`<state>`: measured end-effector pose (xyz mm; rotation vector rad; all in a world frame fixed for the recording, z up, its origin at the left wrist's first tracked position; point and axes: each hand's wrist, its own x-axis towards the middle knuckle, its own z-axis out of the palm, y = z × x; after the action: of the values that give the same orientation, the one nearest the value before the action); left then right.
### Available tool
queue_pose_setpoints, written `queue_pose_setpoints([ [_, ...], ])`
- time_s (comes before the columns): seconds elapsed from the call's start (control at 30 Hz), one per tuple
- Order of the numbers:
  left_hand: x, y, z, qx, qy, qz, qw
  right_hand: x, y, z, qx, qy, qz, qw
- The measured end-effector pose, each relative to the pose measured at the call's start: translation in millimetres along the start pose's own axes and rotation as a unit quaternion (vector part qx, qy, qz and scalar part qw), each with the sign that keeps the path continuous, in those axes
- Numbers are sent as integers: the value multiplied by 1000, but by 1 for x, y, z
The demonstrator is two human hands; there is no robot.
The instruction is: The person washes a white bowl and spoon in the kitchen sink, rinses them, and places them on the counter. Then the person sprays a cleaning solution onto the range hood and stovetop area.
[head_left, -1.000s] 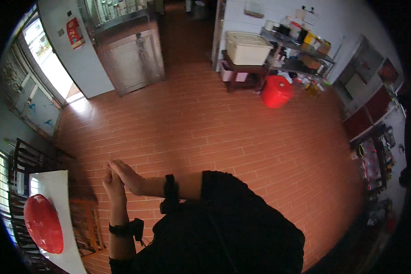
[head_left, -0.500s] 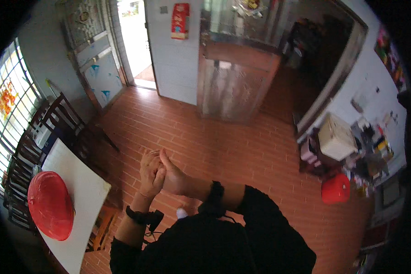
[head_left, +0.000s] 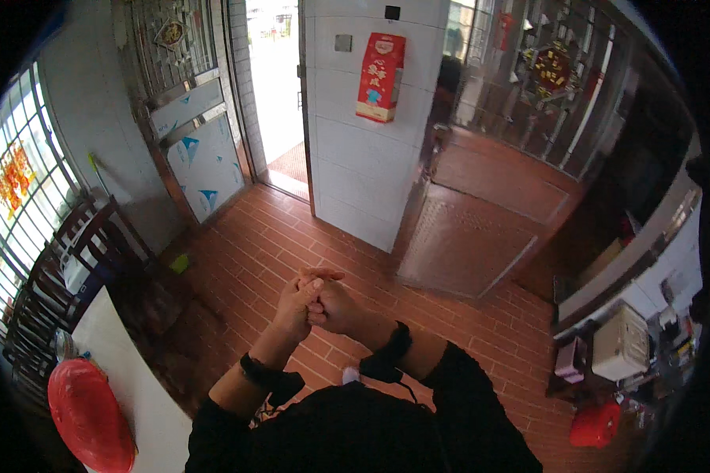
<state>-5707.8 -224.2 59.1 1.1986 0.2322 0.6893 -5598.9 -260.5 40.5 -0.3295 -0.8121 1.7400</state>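
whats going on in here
A person stands on a red brick floor with both hands clasped together in front of the chest, holding nothing. The left hand and right hand have their fingers interlaced, and each wrist wears a black band. To the person's left is a white table with a red round lid-like thing on it, beside dark wooden chairs.

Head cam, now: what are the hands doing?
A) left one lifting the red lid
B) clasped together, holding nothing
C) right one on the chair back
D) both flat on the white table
B: the left hand and right hand are pressed together with fingers interlocked over the brick floor, nothing between them; the red lid, table and chair sit off to the left, untouched.
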Motion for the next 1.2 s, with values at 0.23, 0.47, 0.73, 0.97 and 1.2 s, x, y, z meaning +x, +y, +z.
queue_pose_setpoints([
  [0.23,156,16,-87,-85,212,127,965,159,-84,-95,-364,-7,-38,931],
  [0.47,291,15,-207,-82,263,213,937,315,-123,-191,-561,-35,-216,798],
  [0.73,450,65,-324,-124,268,37,955,455,-297,-296,-505,124,-197,831],
  [0.97,567,72,-407,-94,315,21,944,528,-465,-406,-373,285,-303,829],
  [1.2,685,68,-446,-96,381,43,918,589,-567,-476,-244,282,-400,838],
])
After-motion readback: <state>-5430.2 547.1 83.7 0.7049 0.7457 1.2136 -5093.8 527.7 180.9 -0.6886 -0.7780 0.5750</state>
